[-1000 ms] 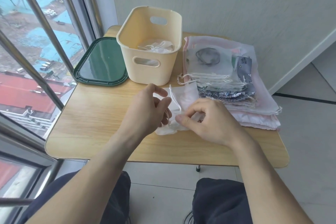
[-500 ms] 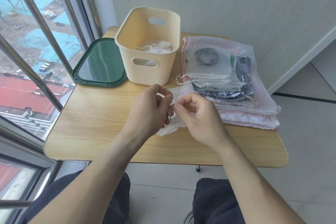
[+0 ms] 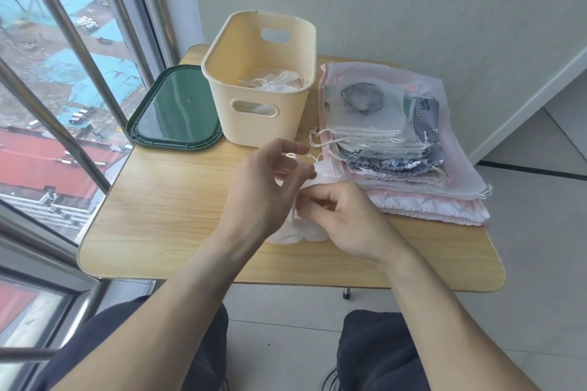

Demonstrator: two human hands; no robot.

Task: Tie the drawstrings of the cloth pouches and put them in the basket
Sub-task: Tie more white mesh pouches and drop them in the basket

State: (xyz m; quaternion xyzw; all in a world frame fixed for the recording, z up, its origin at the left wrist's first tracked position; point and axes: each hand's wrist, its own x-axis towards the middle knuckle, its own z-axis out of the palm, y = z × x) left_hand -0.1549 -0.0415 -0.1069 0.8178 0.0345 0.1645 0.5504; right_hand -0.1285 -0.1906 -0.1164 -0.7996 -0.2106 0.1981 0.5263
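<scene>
Moved closer together, both hands: left hand and right hand fingers pinching small white cloth pouch drawstrings mid-knot; tied pouches already in cream plastic basket, big stack of pouches left.

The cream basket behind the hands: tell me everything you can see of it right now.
The cream basket looks like smooth plastic, rectangular with rounded corners, slot handles in the near and far walls. It stands upright and open-topped on the wooden table, behind both hands. A green lid lies to its left, a stack of pouches to its right. White tied pouches lie inside. No hand touches it.
</scene>
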